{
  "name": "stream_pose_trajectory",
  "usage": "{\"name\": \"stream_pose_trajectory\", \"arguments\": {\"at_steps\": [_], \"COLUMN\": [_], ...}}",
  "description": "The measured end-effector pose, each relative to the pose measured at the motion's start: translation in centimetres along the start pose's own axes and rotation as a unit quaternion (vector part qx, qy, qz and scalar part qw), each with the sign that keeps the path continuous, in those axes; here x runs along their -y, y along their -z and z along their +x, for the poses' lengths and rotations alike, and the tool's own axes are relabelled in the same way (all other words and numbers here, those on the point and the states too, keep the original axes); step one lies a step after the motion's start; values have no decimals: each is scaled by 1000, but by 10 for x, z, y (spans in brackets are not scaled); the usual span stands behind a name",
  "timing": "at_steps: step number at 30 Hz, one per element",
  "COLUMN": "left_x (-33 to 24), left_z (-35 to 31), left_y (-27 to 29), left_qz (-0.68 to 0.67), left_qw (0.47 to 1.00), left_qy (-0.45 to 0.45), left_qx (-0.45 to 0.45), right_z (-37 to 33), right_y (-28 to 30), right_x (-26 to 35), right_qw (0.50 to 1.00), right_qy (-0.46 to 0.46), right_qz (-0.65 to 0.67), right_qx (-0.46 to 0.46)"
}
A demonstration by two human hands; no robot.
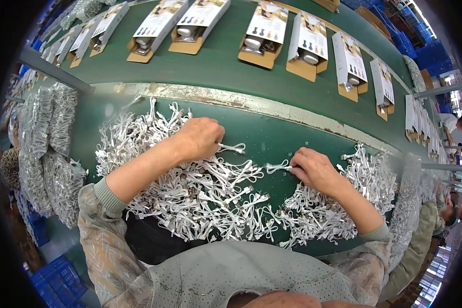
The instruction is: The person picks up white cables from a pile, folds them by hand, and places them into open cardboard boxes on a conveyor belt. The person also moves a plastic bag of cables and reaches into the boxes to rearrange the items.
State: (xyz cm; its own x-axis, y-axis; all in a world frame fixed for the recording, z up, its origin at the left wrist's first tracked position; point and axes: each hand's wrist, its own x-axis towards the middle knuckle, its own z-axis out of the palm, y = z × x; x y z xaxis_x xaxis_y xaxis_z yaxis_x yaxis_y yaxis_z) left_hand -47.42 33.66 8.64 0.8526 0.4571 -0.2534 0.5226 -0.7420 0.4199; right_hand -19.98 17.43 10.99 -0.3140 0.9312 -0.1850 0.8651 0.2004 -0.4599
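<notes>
My left hand (200,137) is closed over the left heap of white cables (190,197), pinching one bundled white cable (233,148) whose looped end sticks out to the right. Over the green table (264,128), my right hand (315,168) grips another short white cable (278,167) between thumb and fingers, its loop and a connector end pointing left. Below and beside the right hand lies a second heap of white cables (339,210). My fingers partly hide both held cables.
Beyond a worn metal rail (210,95), a green conveyor belt (205,72) carries several open boxes (264,33) with white devices inside. Clear bags of cables (36,123) are stacked at left. Blue crates (56,282) stand lower left. Another person's sleeve (413,251) shows at right.
</notes>
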Motion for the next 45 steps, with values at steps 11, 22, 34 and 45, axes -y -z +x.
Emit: {"name": "stream_pose_trajectory", "arguments": {"at_steps": [11,22,34,45], "left_x": [25,40,37,56], "left_z": [-12,-12,7,-3], "left_y": [31,27,16,29], "left_qz": [-423,-448,-406,-433], "left_qw": [895,864,895,861], "left_qy": [126,179,122,135], "left_qx": [-57,-143,-139,-232], "right_z": [129,276,162,162], "right_y": [-14,-13,-25,-52], "right_x": [0,-44,19,22], "right_qw": [741,586,794,979], "right_qy": [-223,-234,-111,-48], "right_qz": [633,728,598,78], "right_qx": [-3,-270,-14,-180]}}
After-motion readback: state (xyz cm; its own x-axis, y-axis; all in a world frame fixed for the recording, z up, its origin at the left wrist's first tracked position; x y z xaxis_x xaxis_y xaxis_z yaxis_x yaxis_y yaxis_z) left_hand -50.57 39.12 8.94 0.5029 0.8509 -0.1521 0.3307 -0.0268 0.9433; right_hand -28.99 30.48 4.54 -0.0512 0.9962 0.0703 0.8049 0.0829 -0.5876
